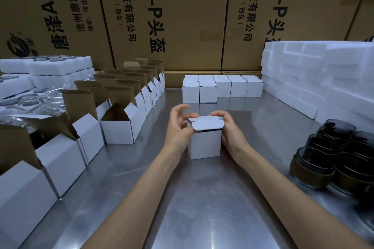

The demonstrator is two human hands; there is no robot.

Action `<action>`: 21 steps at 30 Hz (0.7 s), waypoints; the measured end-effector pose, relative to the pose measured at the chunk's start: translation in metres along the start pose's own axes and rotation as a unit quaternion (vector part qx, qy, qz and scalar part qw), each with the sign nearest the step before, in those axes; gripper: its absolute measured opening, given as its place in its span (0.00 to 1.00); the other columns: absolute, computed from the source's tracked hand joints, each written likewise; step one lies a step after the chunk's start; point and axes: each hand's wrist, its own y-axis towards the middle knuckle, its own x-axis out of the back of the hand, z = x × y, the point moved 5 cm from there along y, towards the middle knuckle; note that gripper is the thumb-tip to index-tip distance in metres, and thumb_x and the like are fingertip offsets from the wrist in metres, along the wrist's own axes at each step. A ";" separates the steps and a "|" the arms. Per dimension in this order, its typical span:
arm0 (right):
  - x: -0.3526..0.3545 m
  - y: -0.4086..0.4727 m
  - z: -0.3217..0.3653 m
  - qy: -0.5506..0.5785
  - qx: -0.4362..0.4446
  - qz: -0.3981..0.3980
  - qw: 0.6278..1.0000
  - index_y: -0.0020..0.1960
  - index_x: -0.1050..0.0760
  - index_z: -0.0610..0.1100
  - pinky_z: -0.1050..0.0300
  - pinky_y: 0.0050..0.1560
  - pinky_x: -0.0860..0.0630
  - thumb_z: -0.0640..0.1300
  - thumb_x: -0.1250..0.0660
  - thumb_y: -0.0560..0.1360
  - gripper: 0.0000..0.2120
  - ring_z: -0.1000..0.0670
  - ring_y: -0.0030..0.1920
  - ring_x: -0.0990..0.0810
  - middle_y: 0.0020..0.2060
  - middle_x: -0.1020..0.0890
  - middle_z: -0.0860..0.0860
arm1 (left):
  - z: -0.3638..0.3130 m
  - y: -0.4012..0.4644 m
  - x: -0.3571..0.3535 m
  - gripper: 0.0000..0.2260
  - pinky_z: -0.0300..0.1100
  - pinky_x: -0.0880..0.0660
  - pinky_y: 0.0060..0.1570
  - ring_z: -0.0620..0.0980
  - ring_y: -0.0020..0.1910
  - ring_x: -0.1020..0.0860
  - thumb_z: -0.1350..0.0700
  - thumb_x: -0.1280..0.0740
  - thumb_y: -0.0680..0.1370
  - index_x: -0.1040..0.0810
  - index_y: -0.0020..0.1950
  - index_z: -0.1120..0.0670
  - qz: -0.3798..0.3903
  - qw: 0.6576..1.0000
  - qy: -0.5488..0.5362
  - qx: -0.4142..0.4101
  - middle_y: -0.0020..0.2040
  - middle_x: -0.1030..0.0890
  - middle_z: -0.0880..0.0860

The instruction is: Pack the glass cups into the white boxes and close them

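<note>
Hands meet at one small white box (204,144) in the middle of the metal table (202,208). Our left hand (179,127) grasps the left side of the box, with the thumb on the lid flap (207,123) and the other fingers raised and curled above it. Our right hand (229,131) grasps the right side, with its fingers curled over the far edge of the lid. The lid is folded down, but its front flap is not yet tucked in; a dark gap shows under it. We cannot tell what is inside.

On the left, a row of open boxes (119,125) runs from near to far, with their brown flaps standing up. Behind them lie foam trays (46,68) with glass rims showing. At the far side stand closed boxes (222,87) in a tight group. On the right is a stack of foam blocks (315,77), and nearer to us dark glass cups (332,153) stand together. Big brown cartons (182,16) make a wall behind everything.
</note>
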 end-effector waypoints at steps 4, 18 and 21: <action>-0.001 -0.003 0.000 0.035 -0.001 -0.007 0.999 0.46 0.25 0.51 0.66 0.36 0.29 0.43 0.44 0.78 0.10 0.60 0.39 0.22 0.38 0.18 0.57 | -0.005 -0.003 -0.002 0.18 0.32 0.28 0.44 0.44 0.47 0.22 0.70 0.41 0.74 0.17 0.41 0.52 0.019 0.999 0.038 -0.008 0.45 0.18 0.47; -0.008 -0.007 0.005 -0.036 0.042 -0.028 0.998 0.53 0.30 0.43 0.57 0.53 0.31 0.55 0.51 0.82 0.18 0.53 0.49 0.27 0.50 0.25 0.46 | -0.009 -0.017 -0.008 0.14 0.31 0.29 0.47 0.39 0.51 0.24 0.53 0.24 0.69 0.20 0.52 0.52 0.021 0.971 0.205 -0.118 0.52 0.23 0.47; -0.008 -0.006 0.004 -0.007 0.036 -0.027 0.999 0.52 0.29 0.43 0.56 0.51 0.30 0.59 0.52 0.81 0.22 0.50 0.48 0.26 0.48 0.25 0.44 | -0.012 -0.015 -0.006 0.10 0.35 0.26 0.47 0.43 0.50 0.22 0.56 0.23 0.70 0.18 0.48 0.51 -0.004 0.977 0.183 -0.114 0.49 0.20 0.48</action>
